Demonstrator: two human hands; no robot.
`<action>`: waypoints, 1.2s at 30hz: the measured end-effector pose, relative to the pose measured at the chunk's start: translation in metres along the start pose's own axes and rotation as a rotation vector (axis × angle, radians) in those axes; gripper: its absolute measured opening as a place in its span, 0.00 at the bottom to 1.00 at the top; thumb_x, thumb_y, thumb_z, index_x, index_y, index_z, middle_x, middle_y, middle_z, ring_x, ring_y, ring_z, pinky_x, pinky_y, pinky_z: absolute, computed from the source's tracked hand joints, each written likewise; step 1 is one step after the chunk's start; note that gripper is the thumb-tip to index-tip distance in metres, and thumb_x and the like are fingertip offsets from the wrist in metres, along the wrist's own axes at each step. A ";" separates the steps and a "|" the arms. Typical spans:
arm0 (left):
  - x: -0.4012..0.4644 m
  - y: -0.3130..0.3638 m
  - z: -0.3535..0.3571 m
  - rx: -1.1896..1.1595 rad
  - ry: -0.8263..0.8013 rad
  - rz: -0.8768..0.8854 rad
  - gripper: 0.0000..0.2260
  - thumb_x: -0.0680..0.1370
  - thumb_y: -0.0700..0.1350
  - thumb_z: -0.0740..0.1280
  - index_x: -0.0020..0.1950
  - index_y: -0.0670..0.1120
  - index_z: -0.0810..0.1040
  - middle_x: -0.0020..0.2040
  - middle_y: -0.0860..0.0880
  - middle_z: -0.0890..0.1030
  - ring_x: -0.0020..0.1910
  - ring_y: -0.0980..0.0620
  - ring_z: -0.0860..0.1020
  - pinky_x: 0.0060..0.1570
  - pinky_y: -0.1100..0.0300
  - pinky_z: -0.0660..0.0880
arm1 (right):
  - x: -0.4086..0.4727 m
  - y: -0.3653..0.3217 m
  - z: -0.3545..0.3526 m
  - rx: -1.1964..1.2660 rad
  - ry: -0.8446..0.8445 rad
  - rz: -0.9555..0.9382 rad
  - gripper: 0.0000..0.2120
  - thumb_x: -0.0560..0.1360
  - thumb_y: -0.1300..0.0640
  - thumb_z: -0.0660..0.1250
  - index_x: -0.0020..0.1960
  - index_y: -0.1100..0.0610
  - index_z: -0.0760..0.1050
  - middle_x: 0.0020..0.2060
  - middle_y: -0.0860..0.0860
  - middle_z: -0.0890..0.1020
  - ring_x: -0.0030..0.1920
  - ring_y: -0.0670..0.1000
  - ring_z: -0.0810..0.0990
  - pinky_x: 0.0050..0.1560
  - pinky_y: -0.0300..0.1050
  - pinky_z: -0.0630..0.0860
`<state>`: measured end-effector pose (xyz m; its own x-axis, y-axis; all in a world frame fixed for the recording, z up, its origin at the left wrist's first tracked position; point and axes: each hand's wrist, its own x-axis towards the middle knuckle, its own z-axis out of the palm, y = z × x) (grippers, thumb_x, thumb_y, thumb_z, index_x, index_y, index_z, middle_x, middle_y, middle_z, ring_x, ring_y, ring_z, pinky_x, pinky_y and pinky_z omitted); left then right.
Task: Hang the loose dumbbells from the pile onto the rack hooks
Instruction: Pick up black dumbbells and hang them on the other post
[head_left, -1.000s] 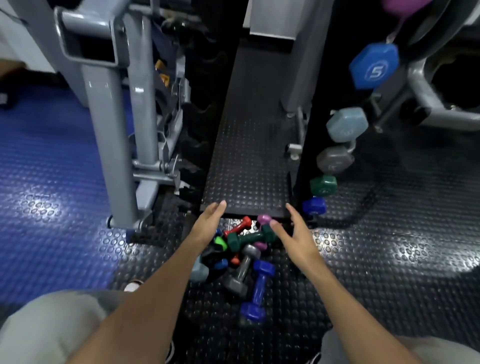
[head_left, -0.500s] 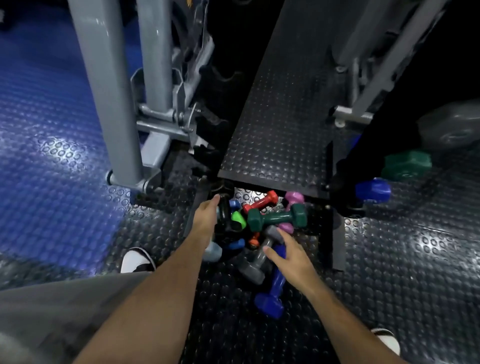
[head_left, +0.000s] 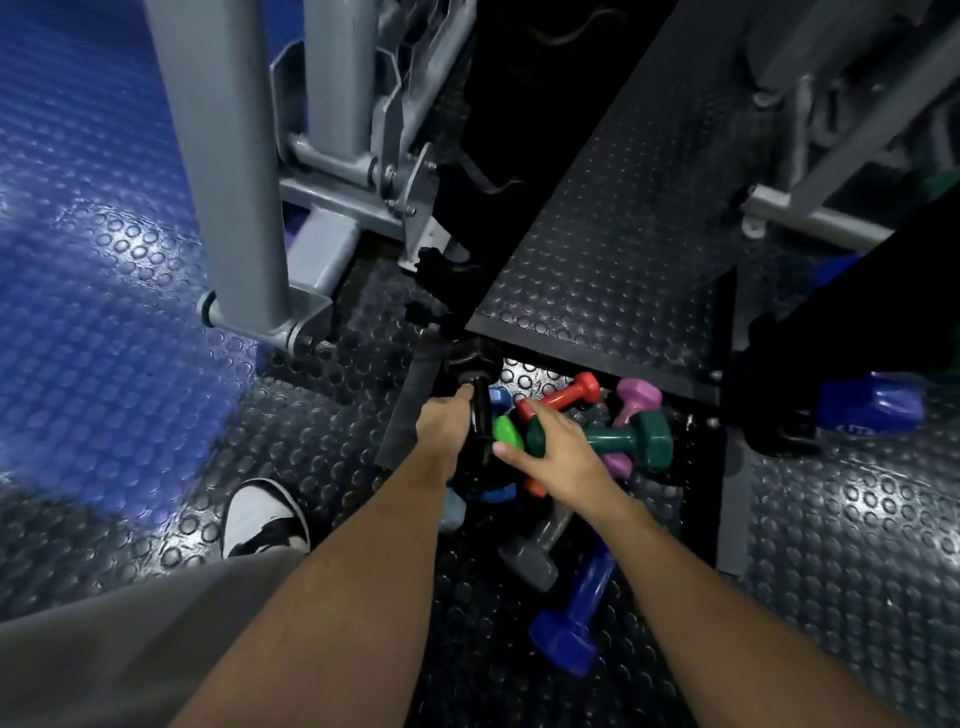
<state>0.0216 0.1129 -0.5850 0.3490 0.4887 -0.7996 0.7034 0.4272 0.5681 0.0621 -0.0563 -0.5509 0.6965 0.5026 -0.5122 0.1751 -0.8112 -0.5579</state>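
A pile of loose dumbbells lies on the studded black floor. My left hand (head_left: 445, 427) is wrapped around the handle of a black dumbbell (head_left: 480, 410) at the pile's left edge. My right hand (head_left: 555, 451) rests on top of the pile, fingers spread over the dark green dumbbell (head_left: 631, 440), beside a bright green one (head_left: 506, 432). A red dumbbell (head_left: 569, 395) and a pink one (head_left: 636, 399) lie behind. A grey dumbbell (head_left: 532, 558) and a blue one (head_left: 574, 621) lie nearer me. The rack's black base (head_left: 769, 395) stands at right, with a blue dumbbell (head_left: 870, 408) hanging low on it.
A grey machine frame (head_left: 239, 171) stands at left on the blue floor. A raised black studded platform (head_left: 618, 249) sits just behind the pile. My white and black shoe (head_left: 262, 514) is at lower left. More grey steel tubing (head_left: 810, 218) runs at upper right.
The view has tilted down and closer to the pile. My left hand has closed on the black dumbbell's handle. My right hand has shifted forward from the grey dumbbell onto the green ones.
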 end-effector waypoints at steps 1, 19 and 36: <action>0.001 0.000 0.002 -0.019 -0.002 -0.006 0.16 0.78 0.57 0.68 0.47 0.43 0.78 0.51 0.42 0.83 0.51 0.41 0.83 0.58 0.46 0.80 | 0.007 -0.003 -0.003 0.005 -0.024 -0.006 0.48 0.72 0.26 0.64 0.83 0.49 0.57 0.80 0.51 0.64 0.79 0.54 0.61 0.78 0.56 0.61; -0.011 -0.017 0.005 0.266 -0.049 0.209 0.24 0.74 0.46 0.73 0.68 0.53 0.72 0.47 0.55 0.77 0.51 0.49 0.79 0.55 0.54 0.76 | 0.136 -0.053 0.000 0.305 -0.011 0.194 0.32 0.71 0.34 0.72 0.71 0.46 0.75 0.63 0.47 0.82 0.61 0.50 0.80 0.63 0.44 0.75; -0.044 0.008 -0.044 -0.274 -0.259 0.224 0.09 0.79 0.49 0.72 0.54 0.44 0.80 0.44 0.41 0.85 0.38 0.45 0.83 0.37 0.53 0.80 | 0.076 -0.101 -0.048 0.538 0.155 0.045 0.25 0.71 0.45 0.79 0.63 0.51 0.77 0.48 0.50 0.86 0.47 0.48 0.86 0.51 0.46 0.81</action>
<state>-0.0152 0.1284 -0.5366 0.6425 0.3999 -0.6536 0.4150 0.5354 0.7356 0.1310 0.0495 -0.5025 0.7963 0.3885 -0.4637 -0.2086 -0.5432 -0.8133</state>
